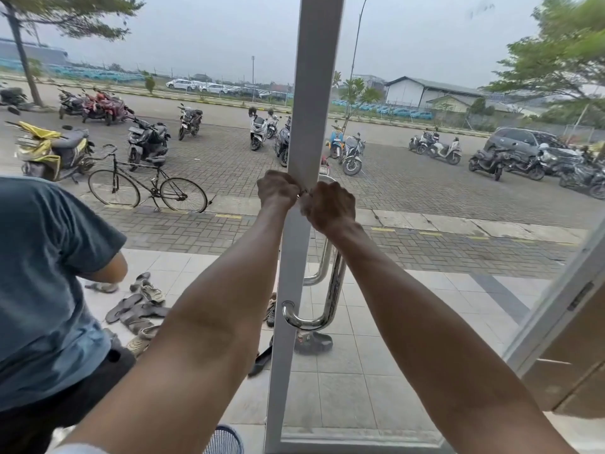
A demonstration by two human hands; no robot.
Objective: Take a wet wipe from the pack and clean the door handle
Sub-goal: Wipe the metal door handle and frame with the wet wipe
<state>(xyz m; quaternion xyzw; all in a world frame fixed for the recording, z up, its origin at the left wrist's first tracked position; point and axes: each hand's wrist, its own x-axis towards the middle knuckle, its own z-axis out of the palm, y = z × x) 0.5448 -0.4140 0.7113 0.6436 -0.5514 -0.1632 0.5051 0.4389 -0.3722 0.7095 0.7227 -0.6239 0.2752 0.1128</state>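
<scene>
Single head-worn wide-angle view, set at the wearer's eye height, facing forward and slightly down. Close to the white door frame (307, 93), which runs up the centre within arm's reach. Looks out through glass onto a paved lot of parked motorcycles (147, 142). Marked bending at edges.

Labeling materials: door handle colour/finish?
Shiny chrome silver door handle, seen in the head view.

Tiled porch floor, shoes scattered

The pale tiled floor (343, 381) beyond the glass carries a loose cluster of sandals (136, 309) at left, a dark clog-like shoe (312, 343) just below the handle, and another dark slipper (260, 360) beside the frame
</scene>
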